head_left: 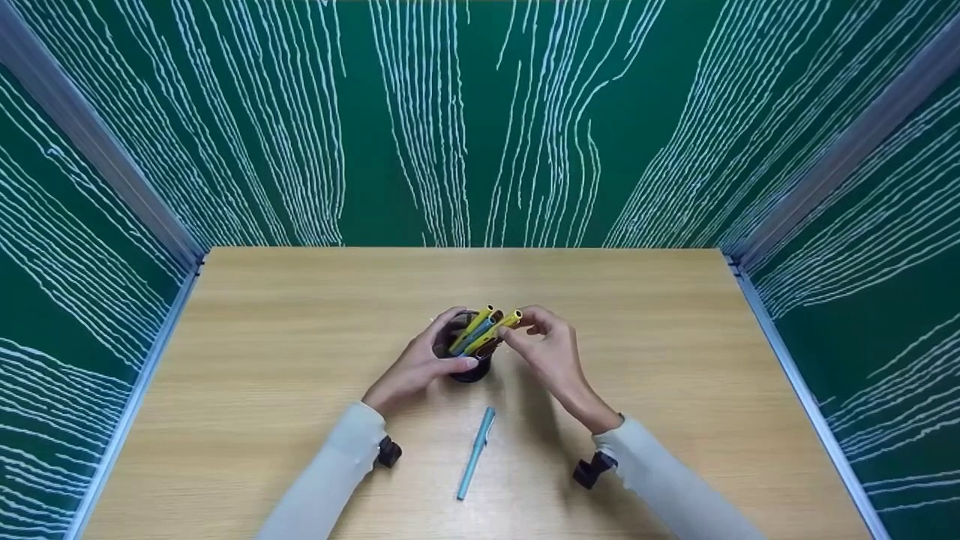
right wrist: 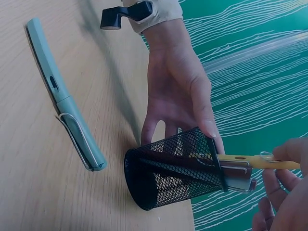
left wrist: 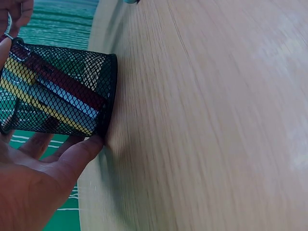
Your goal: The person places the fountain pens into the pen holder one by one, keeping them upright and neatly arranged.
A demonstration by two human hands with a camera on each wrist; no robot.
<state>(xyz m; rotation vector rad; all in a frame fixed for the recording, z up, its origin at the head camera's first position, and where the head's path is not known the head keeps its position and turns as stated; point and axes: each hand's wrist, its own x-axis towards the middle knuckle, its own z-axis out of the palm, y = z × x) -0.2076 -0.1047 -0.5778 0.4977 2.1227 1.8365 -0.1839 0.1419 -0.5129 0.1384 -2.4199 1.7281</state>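
A black mesh pen cup (head_left: 471, 372) is held round its side by my left hand (head_left: 416, 366), the thumb near its rim. Several pens stand slanted inside: yellow, blue and, in the left wrist view, a dark red pen (left wrist: 67, 82). Over the rim, my right hand (head_left: 553, 356) pinches a yellow pen (right wrist: 240, 158) near its top end, between thumb and fingers. The lower part of that pen is inside the mesh. A capped teal pen (head_left: 475, 454) with a wire clip lies on the table in front of the cup, untouched by either hand.
The wooden table (head_left: 300, 315) has raised metal-edged sides. Green panels (head_left: 360, 150) with wavy white lines stand behind it and to both sides. A small black device (head_left: 592, 471) is strapped at the right wrist, another (head_left: 388, 452) at the left.
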